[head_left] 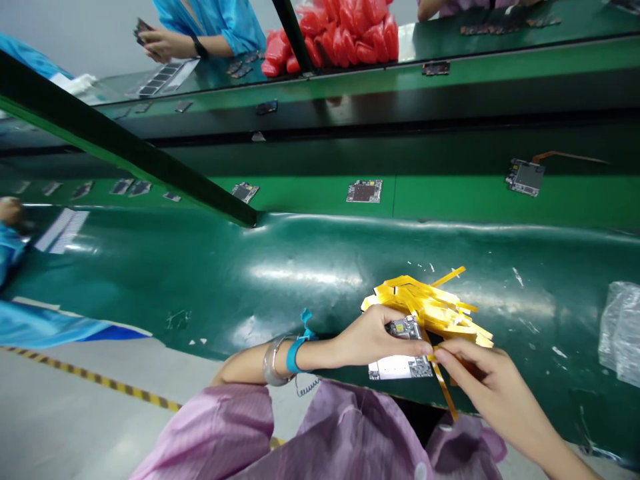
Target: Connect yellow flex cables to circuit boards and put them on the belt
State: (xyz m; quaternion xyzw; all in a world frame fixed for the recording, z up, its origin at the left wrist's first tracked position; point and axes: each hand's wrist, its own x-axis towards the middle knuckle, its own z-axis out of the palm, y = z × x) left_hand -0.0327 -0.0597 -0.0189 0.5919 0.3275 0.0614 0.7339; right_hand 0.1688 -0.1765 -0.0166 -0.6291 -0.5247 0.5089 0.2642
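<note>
A circuit board (400,368) with a bright metal plate is gripped in my left hand (373,339), near the front edge of the green bench mat. My left thumb lies across the board towards its right edge. There my right hand (477,370) pinches a thin orange flex cable (445,390), whose tail hangs down past the board. Whether the cable is joined to the board cannot be made out. Just behind both hands lies a loose pile of yellow-orange flex cables (420,300), partly hidden by my hands.
A green belt (450,200) carries spaced circuit boards, one (526,177) with a cable attached. A dark green post (150,160) slants across the left. Clear plastic bags (620,330) lie at right. Co-workers sit across and at left; red bags (345,33) are piled opposite.
</note>
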